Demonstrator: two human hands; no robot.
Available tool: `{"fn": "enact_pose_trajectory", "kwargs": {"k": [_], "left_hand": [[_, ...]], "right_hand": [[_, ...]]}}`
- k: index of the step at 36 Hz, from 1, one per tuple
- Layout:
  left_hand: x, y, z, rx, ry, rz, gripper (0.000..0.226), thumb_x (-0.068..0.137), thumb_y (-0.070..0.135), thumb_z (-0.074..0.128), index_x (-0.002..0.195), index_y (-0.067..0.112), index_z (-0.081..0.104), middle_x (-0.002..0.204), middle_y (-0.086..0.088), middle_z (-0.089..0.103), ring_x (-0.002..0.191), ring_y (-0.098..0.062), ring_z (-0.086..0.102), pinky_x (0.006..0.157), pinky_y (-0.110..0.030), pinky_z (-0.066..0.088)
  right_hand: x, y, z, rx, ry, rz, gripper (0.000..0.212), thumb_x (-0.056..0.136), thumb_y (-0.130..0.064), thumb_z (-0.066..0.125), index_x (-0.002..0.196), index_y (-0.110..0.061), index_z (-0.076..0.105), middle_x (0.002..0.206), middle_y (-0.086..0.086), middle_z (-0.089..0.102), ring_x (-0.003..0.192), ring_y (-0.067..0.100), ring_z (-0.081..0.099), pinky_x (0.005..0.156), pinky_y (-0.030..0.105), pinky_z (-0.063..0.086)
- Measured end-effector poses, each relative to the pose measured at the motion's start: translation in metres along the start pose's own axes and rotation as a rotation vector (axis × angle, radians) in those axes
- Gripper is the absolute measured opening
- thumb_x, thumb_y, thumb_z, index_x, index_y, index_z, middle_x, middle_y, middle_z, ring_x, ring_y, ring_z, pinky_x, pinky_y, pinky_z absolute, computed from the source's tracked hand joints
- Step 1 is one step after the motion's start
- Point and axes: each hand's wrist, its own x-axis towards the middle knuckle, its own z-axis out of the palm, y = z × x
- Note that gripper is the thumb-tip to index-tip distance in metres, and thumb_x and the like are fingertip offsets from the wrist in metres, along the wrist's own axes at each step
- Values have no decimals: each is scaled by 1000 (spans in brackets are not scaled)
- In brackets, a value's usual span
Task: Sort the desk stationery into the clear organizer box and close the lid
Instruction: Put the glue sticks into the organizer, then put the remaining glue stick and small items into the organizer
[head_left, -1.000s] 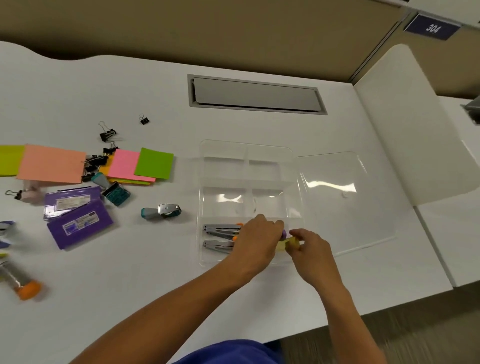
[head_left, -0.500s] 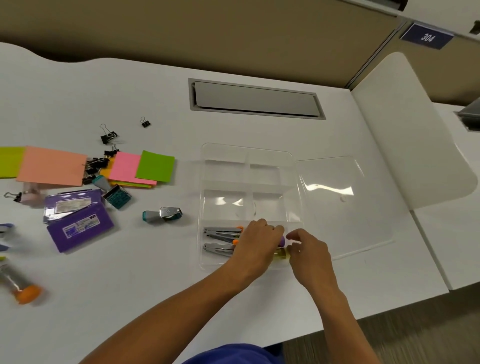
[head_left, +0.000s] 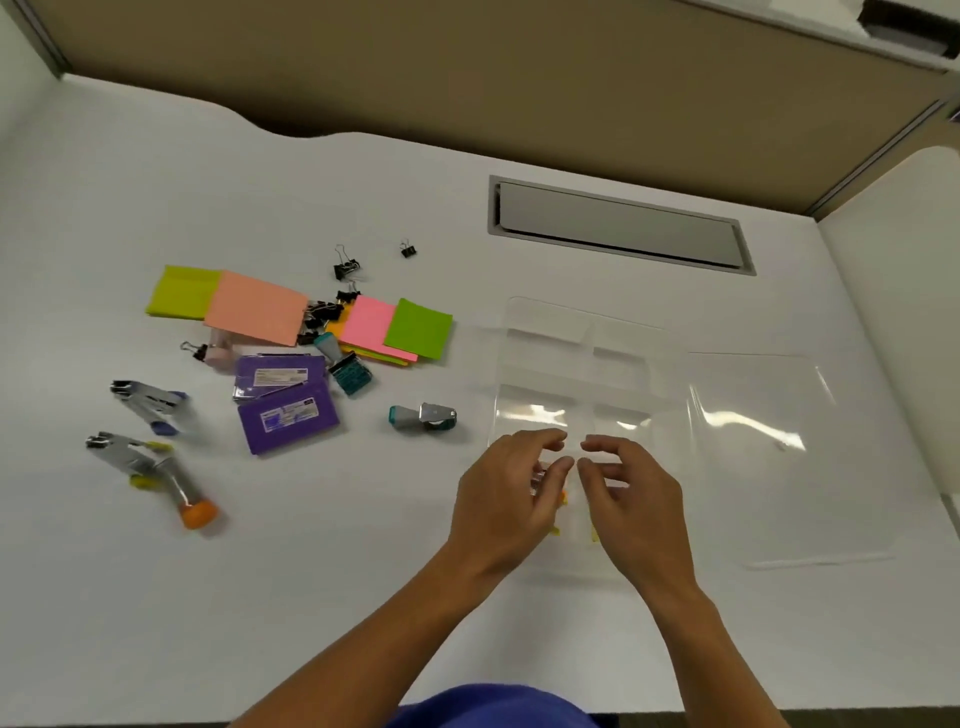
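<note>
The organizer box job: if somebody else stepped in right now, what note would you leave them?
Left hand and right hand: both over the near compartment of the clear organizer box, fingers loosely curled, holding nothing I can see.
Done: a few items lie in that near compartment, mostly hidden by the hands.
Left: sticky notes, binder clips, purple cases, stamps and staple removers lie on the desk to the left.
The lid lies open to the right; close it last.

organizer box (head_left: 582, 332) centre; lid (head_left: 779, 457) right; sticky notes (head_left: 254, 312) left
</note>
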Motion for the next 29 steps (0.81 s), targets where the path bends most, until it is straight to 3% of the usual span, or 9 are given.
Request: {"fn": "enact_pose_trajectory", "kwargs": {"k": [5, 14, 18, 22, 25, 29], "left_hand": [[-14, -12, -37, 9, 163, -6, 37, 93, 43, 53, 116, 18, 66, 107, 6, 71, 94, -4, 61, 88, -18, 46], [-39, -45, -95, 121, 366, -124, 33, 89, 30, 62, 119, 17, 65, 118, 0, 67, 108, -12, 60, 91, -33, 54], [-53, -59, -117, 182, 461, -162, 36, 87, 27, 65, 122, 21, 60, 128, -3, 60, 124, -6, 44, 95, -23, 44], [-66, -79, -139, 249, 536, -271, 38, 88, 26, 66, 124, 16, 60, 135, -5, 54, 131, -19, 43, 95, -14, 37], [-72, -95, -150, 321, 593, -332, 40, 85, 22, 70, 123, 17, 61, 139, -5, 51, 130, -20, 41, 98, -33, 44], [-79, -115, -162, 461, 581, -460, 48, 82, 26, 74, 127, 20, 59, 145, -6, 44, 133, -26, 36, 98, -50, 46]], "right_hand": [[1, -25, 23, 26, -99, -103, 20, 92, -25, 64, 107, -38, 58, 109, -18, 63, 90, -7, 63, 74, 3, 48], [2, -64, 55, 106, -297, -147, 17, 93, -27, 64, 110, -32, 65, 111, -19, 65, 93, -4, 63, 71, 11, 52], [-1, -79, 70, 73, -385, -196, 18, 94, -28, 62, 111, -32, 63, 113, -18, 63, 96, -6, 61, 72, 8, 50], [-3, -90, 89, 16, -488, -232, 21, 94, -30, 61, 115, -32, 62, 120, -15, 61, 99, 0, 61, 74, 13, 52], [-5, -94, 104, -37, -557, -268, 23, 95, -32, 60, 118, -35, 59, 124, -17, 58, 98, -2, 60, 73, 10, 51], [-10, -99, 120, -84, -641, -304, 27, 95, -34, 58, 122, -34, 58, 126, -16, 57, 100, 0, 61, 85, 22, 55]]}}
